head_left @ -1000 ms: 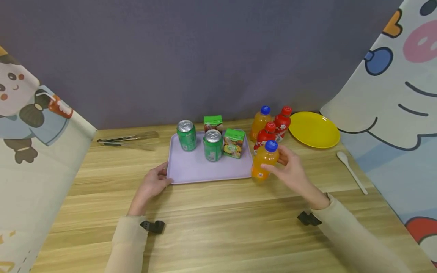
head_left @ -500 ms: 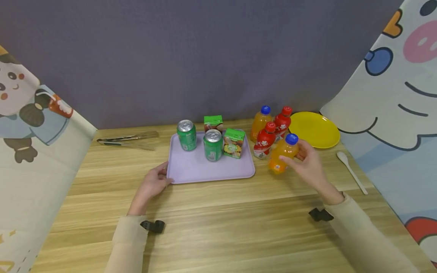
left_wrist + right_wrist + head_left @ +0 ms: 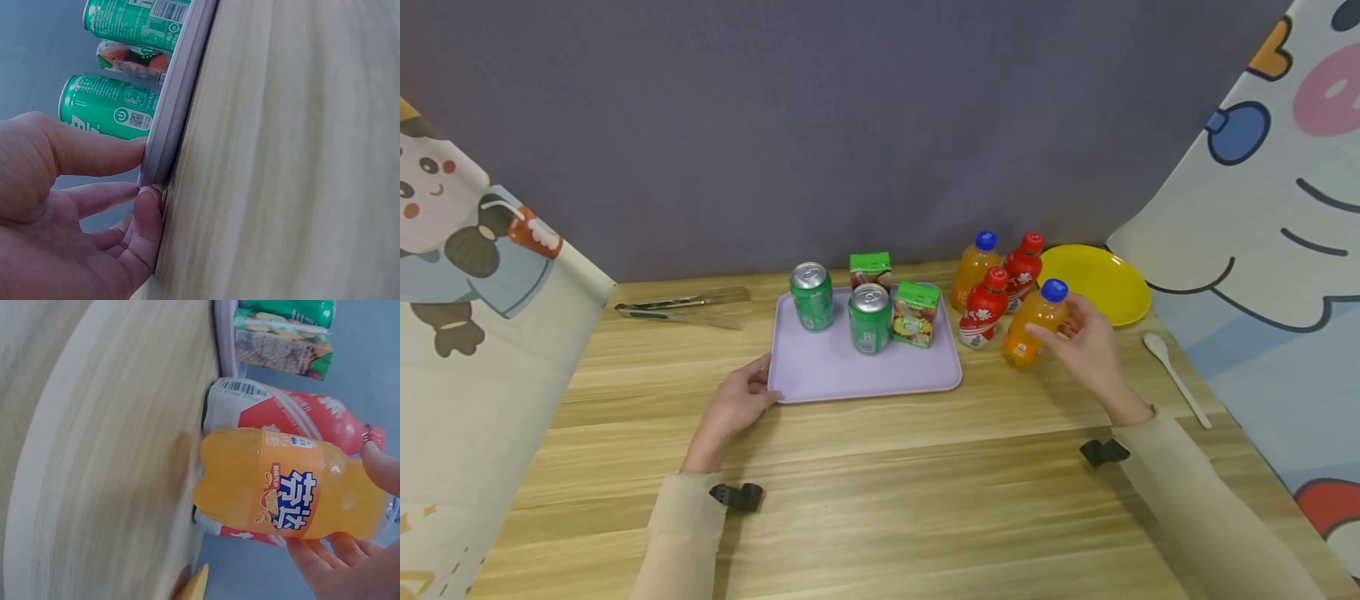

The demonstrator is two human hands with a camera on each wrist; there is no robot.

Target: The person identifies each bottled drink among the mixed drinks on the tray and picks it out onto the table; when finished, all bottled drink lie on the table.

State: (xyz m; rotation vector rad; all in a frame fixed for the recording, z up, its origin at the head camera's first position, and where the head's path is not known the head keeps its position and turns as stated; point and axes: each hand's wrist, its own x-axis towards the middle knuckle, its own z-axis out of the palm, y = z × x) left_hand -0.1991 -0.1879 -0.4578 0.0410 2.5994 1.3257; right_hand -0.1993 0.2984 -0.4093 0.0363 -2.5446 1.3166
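Note:
My right hand grips an orange soda bottle with a blue cap, fingers and thumb round its upper part. The bottle leans slightly, right of a red bottle; its orange label shows in the right wrist view. At the lilac tray's left front corner, my left hand pinches the rim, thumb on top and fingertips beneath. On the tray stand two green cans, one at the left and one in the middle, with a green-topped juice box beside the latter.
Behind the tray's middle can is another juice box. A second orange bottle and a second red bottle stand at the back. Farther right lie a yellow plate and a white spoon. Metal tongs lie at the back left.
My right hand has carried the orange soda bottle from the tray's right front corner to the right and slightly back, beside the red bottles. The left hand stays at the tray's corner.

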